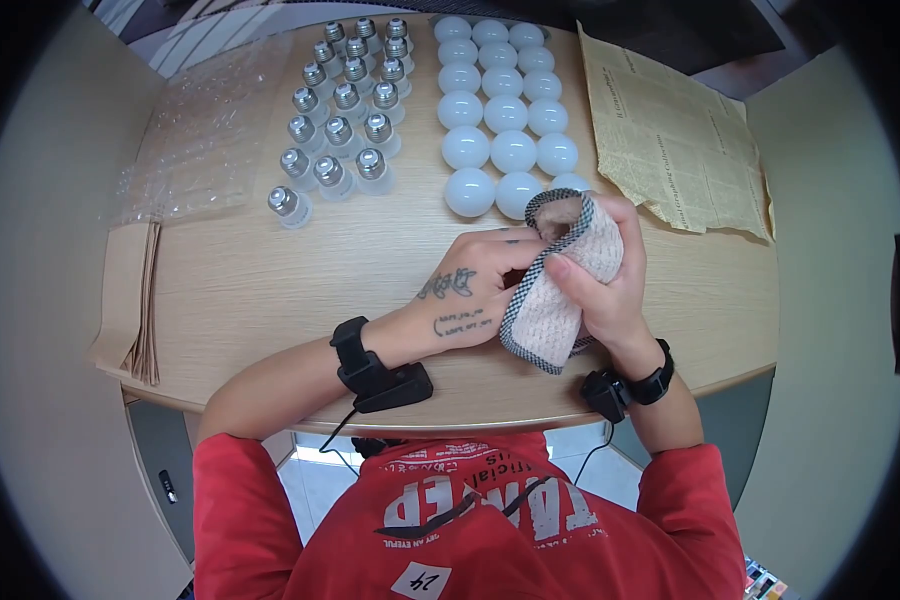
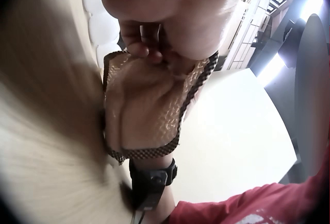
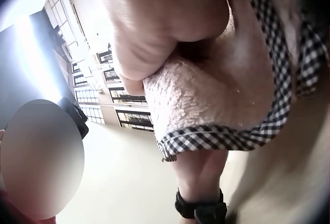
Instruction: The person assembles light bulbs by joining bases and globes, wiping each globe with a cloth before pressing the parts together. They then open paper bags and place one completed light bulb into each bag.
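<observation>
A light pink cloth with a black-and-white checked border is bunched between the two hands. The right hand grips it, thumb lying over its outer face. Against its left side is the left hand, back upward and fingers curled in at the cloth; the head view hides their tips. In the left wrist view, curled fingers meet the upper part of the cloth. The right wrist view shows the cloth hanging in folds below the right hand. Whether anything is inside the folds cannot be seen.
Rows of white round bulbs stand beyond the hands. Left of them are clear-sided bulbs with metal screw bases. Bubble wrap and folded brown paper lie at left, printed paper at right.
</observation>
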A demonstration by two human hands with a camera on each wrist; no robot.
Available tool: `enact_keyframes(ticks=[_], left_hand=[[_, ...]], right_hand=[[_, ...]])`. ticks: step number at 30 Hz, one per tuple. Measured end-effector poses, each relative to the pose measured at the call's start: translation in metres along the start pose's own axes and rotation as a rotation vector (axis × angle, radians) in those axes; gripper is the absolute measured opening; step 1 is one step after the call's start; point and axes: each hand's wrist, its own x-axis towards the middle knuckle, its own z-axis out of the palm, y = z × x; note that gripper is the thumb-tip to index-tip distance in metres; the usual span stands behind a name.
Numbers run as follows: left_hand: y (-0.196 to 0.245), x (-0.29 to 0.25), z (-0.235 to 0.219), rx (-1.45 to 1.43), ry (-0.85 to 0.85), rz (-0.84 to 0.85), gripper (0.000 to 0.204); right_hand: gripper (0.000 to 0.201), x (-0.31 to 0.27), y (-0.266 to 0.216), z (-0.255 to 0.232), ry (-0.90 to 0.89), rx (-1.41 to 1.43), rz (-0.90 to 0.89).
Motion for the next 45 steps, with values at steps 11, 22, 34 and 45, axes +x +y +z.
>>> enact_keyframes(ticks=[11,22,34,45], left_hand=[[-0.001,-0.001,0.001,0.028,-0.022,-0.011,0.023],[-0.001,-0.001,-0.002,0.020,0.012,0.040,0.025],[0.005,-0.001,-0.003,-0.026,0.060,-0.097,0.016],[0.002,0.000,0.002,-0.075,0.044,-0.090,0.021]], right_hand=[[0.033,-0.004,-0.004,0.000,0.089,0.226,0.205],[0.040,-0.001,0.003,0.002,0.033,0.171,0.057],[0.039,-0.001,0.002,0.004,0.045,0.184,0.131],[0.048,-0.002,0.002,-0.011,0.005,0.162,0.318]])
